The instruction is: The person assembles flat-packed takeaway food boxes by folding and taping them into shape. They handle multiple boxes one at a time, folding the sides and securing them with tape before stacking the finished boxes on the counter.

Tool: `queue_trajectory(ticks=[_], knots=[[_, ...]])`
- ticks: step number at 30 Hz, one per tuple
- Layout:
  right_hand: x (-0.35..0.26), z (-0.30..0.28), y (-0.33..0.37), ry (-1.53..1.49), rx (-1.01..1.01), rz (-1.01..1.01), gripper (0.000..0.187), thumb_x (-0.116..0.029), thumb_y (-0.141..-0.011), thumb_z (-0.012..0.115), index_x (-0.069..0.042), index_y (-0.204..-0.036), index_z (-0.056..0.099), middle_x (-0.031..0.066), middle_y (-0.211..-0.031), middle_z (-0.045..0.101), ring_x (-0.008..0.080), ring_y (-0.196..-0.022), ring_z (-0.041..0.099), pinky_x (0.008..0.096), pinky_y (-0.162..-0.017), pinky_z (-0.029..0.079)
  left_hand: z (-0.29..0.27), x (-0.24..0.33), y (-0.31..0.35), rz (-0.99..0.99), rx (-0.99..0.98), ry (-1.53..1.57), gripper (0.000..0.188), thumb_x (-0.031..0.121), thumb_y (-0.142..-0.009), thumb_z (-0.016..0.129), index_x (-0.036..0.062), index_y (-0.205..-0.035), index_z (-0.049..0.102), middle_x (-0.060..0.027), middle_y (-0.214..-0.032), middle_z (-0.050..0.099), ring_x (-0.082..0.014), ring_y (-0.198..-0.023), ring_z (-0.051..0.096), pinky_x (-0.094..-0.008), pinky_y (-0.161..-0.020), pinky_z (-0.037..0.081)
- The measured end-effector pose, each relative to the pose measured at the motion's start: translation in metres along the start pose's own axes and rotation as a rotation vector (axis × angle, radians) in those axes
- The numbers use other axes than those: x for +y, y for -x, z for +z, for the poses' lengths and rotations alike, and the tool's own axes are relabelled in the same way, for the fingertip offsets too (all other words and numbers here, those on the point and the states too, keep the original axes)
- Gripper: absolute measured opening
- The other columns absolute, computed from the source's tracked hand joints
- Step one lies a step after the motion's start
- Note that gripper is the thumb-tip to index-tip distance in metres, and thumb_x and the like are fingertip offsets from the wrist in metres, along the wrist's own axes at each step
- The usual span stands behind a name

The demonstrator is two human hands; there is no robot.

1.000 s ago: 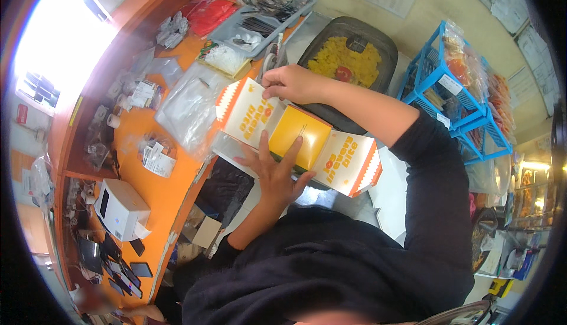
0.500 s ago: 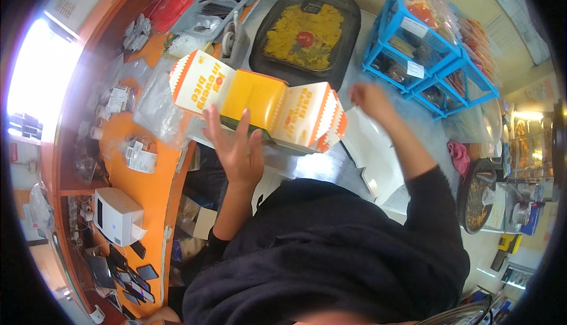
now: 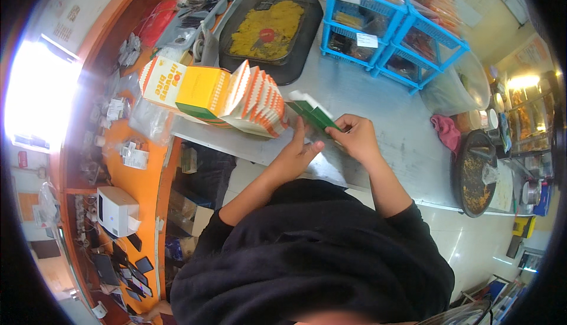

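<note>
Between my hands is a small folding carton [image 3: 315, 114], green on one face and white on another. My right hand [image 3: 358, 139] pinches its near right end between thumb and fingers. At its left end is my left hand [image 3: 293, 156], thumb and fingers apart; whether its fingertips touch the carton, I cannot tell. To the left of my hands, on the metal counter [image 3: 390, 121], lies a row of nested, partly folded food cartons [image 3: 204, 91], yellow, white and orange with a green side. Their zigzag-edged flaps fan out toward my left hand.
Behind lies a dark tray [image 3: 310, 29] of yellow food [image 3: 283, 18] with a red spot. Blue stacked baskets [image 3: 378, 50] with packets stand at the back right. A dark pan [image 3: 469, 198] sits far right. On the orange counter [image 3: 112, 153] at left are a white printer [image 3: 118, 210] and several phones.
My left hand has left the yellow carton and moved right. My right hand has come in and grips a green-and-white carton. The white cardboard sheet no longer lies flat at the right.
</note>
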State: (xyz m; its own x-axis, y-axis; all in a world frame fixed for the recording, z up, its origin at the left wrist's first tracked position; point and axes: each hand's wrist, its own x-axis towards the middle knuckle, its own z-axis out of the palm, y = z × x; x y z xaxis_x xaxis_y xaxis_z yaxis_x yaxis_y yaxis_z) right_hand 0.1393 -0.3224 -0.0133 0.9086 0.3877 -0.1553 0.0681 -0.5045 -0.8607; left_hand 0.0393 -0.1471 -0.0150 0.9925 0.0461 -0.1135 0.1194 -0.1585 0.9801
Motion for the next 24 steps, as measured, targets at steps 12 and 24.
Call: queue_trajectory(ticks=[12,24], knots=[[-0.014,-0.050,0.046,-0.040,0.204,-0.401,0.019,-0.012,-0.091,0.064,-0.004,-0.107,0.072,0.0130,-0.106,0.073,0.0231,-0.086,0.070,0.0289,-0.077,0.052,0.068,-0.023,-0.024,0.077,0.287,0.189,0.092,0.033,-0.102,0.052,-0.0095,-0.148,-0.016,-0.0255,-0.154,0.017,-0.0313,-0.144,0.022,-0.0377,-0.119,0.017],[-0.040,-0.065,0.078,-0.273,-0.040,-0.679,0.033,-0.022,-0.089,0.073,0.001,-0.106,0.058,0.0082,-0.101,0.066,0.0168,-0.093,0.065,0.0324,-0.086,0.051,0.103,0.039,0.023,0.684,0.522,-0.605,0.059,0.000,-0.093,0.056,-0.0049,-0.146,0.030,-0.0295,-0.136,0.049,-0.0344,-0.127,0.053,-0.0444,-0.103,0.045]])
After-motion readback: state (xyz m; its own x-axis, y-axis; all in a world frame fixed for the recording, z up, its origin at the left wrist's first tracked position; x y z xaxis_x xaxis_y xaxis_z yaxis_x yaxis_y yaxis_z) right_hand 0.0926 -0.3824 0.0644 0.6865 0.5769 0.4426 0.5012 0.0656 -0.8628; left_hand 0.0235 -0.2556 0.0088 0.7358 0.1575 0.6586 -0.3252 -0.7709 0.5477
